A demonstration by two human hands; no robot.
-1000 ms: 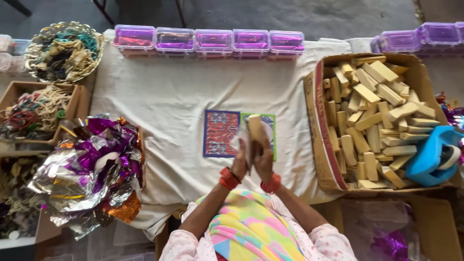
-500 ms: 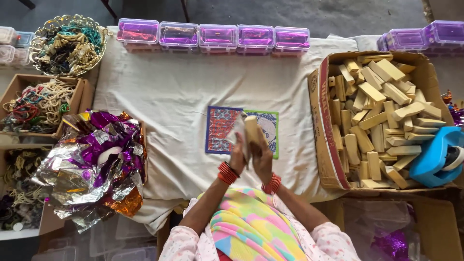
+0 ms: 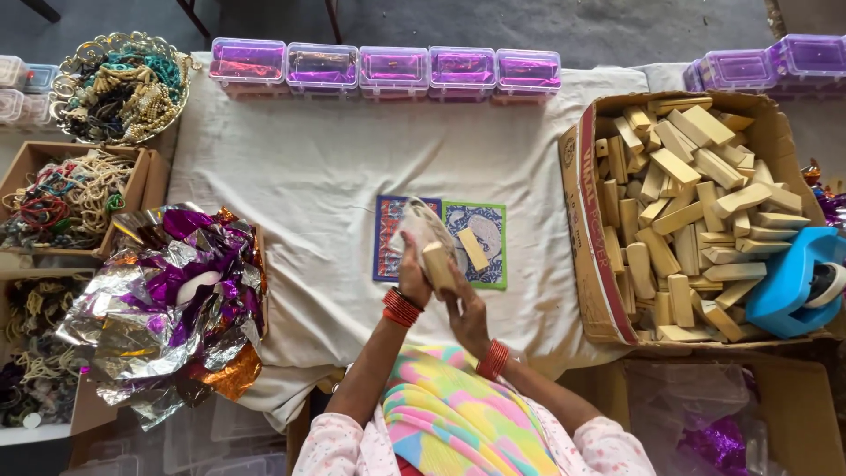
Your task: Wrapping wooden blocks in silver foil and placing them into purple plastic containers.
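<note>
Since the earlier frames the two hands have shifted a little toward the body and the wooden block point(image 3: 438, 267) has tipped from near upright to a slant, with pale wrapping now showing behind it. Left hand point(image 3: 414, 278) has fingers closed around the block's lower left side and on a pale, crumpled wrapping sheet point(image 3: 416, 220) that rises behind it. Right hand point(image 3: 467, 317) sits just below and right of the block, fingers curled up against its lower end; exact contact there is hard to tell. Block's long axis runs from lower right up toward upper left, held above the cloth, not resting on it. Left hand is the nearer one and carries most of the block. Directly behind lie two patterned cards point(image 3: 480, 242) on the white cloth point(image 3: 308, 203), with a second small wooden block point(image 3: 473, 249) lying on the green-edged card. Well to the right, a cardboard box of wooden blocks point(image 3: 679, 203); to the left, a heap of purple and silver foil point(image 3: 167, 300).
</note>
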